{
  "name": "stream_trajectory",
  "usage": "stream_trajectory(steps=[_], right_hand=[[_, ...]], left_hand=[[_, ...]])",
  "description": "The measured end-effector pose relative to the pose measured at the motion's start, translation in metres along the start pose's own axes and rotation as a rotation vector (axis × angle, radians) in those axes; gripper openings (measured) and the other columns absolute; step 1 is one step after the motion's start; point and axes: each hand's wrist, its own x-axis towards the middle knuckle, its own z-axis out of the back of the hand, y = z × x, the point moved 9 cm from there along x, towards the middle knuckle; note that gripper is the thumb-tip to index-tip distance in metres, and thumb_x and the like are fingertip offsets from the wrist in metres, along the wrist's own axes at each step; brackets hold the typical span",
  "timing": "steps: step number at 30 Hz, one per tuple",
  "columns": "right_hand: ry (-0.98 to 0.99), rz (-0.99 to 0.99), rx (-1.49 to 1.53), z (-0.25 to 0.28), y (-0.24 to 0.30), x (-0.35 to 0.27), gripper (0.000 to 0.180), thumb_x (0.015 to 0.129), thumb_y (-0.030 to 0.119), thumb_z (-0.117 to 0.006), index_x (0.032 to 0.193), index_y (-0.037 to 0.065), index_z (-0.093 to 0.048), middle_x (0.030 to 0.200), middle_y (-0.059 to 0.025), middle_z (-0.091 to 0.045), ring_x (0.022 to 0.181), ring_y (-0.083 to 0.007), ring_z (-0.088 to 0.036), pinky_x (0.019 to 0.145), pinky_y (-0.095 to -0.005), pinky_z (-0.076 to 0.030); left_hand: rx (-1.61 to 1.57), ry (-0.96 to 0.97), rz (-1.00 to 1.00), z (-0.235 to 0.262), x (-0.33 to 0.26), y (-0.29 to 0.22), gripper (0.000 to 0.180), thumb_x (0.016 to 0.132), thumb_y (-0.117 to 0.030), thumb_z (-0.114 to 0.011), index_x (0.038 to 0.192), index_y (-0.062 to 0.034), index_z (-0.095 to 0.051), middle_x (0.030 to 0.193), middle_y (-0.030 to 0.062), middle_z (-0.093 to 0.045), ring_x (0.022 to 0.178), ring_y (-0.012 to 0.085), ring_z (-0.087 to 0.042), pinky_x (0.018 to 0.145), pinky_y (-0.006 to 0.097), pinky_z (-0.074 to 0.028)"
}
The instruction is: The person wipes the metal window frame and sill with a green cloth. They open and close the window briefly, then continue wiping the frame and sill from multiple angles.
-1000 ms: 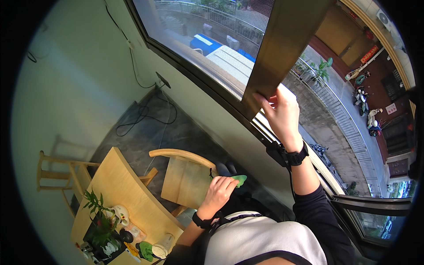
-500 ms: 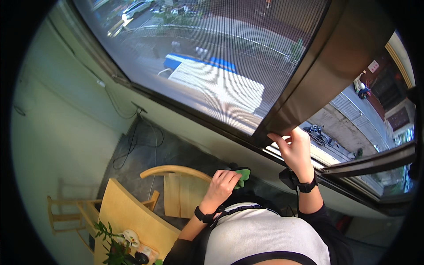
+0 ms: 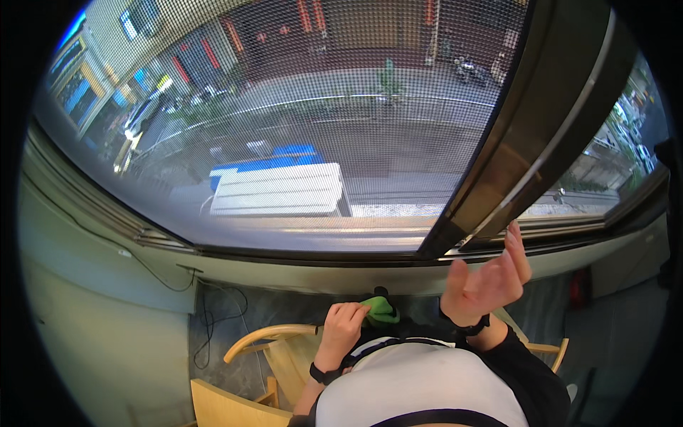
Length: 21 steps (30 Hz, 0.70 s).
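A green cloth (image 3: 381,311) is pinched in my left hand (image 3: 343,329), low in front of my body. Its fingers are curled around one end, and the rest sticks out on the right. My right hand (image 3: 491,285) is raised with fingers apart and palm turned up, holding nothing. It is just below the lower corner of the dark window frame (image 3: 491,171); whether the fingertips touch the frame I cannot tell. Left of that upright spreads a mesh window screen (image 3: 398,149). The window's bottom track (image 3: 341,257) runs across behind both hands.
A wooden chair (image 3: 274,334) stands at my left, beside the corner of a wooden table (image 3: 228,406). Black cables (image 3: 206,324) lie on the grey floor near the wall. Another wooden chair (image 3: 551,347) shows partly behind my right arm. Outside is a white ridged box (image 3: 277,191).
My right hand has let go of the window frame's lower corner and opened. My left hand still holds the green cloth. The view has turned, so the window now lies more level.
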Motion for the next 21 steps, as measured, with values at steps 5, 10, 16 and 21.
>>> stream_trajectory(steps=[5,10,16,21], right_hand=[[-0.045,0.086,-0.244,0.016,-0.019,0.014,0.061,0.092,0.016,-0.067,0.140,0.000,-0.034,0.151,-0.0258,-0.028,0.143,-0.0428,-0.029,0.116,-0.0546,-0.028],[0.047,0.033,-0.620,0.028,-0.061,0.030,0.038,0.097,0.007,-0.058,0.134,0.002,-0.053,0.155,-0.0211,-0.030,0.147,-0.0441,-0.020,0.118,-0.0548,-0.021],[0.007,0.184,-0.750,0.046,-0.074,0.033,0.047,0.099,0.009,-0.054,0.144,0.002,-0.044,0.159,-0.0220,-0.021,0.148,-0.0406,-0.017,0.118,-0.0505,-0.020],[0.017,0.085,-0.990,0.072,-0.117,0.023,0.046,0.100,0.003,-0.042,0.146,0.002,-0.043,0.158,-0.0214,-0.026,0.147,-0.0416,-0.021,0.117,-0.0491,-0.021]], left_hand=[[0.039,0.000,0.024,-0.001,-0.002,-0.013,0.014,0.082,-0.001,-0.066,0.096,-0.0048,-0.068,0.087,0.0048,-0.063,0.084,0.0224,-0.063,0.077,0.035,-0.047],[0.061,-0.035,0.034,0.009,-0.007,-0.013,0.018,0.077,0.001,-0.069,0.095,-0.0045,-0.068,0.086,0.0054,-0.063,0.082,0.0232,-0.062,0.077,0.036,-0.047],[0.073,-0.037,0.035,0.020,-0.013,-0.007,0.017,0.080,-0.001,-0.062,0.096,-0.0027,-0.067,0.089,0.0059,-0.061,0.085,0.0221,-0.061,0.081,0.033,-0.047],[0.112,-0.054,0.019,0.019,-0.015,-0.004,0.016,0.079,-0.002,-0.060,0.094,-0.0034,-0.067,0.085,0.0059,-0.059,0.082,0.0214,-0.061,0.079,0.032,-0.046]])
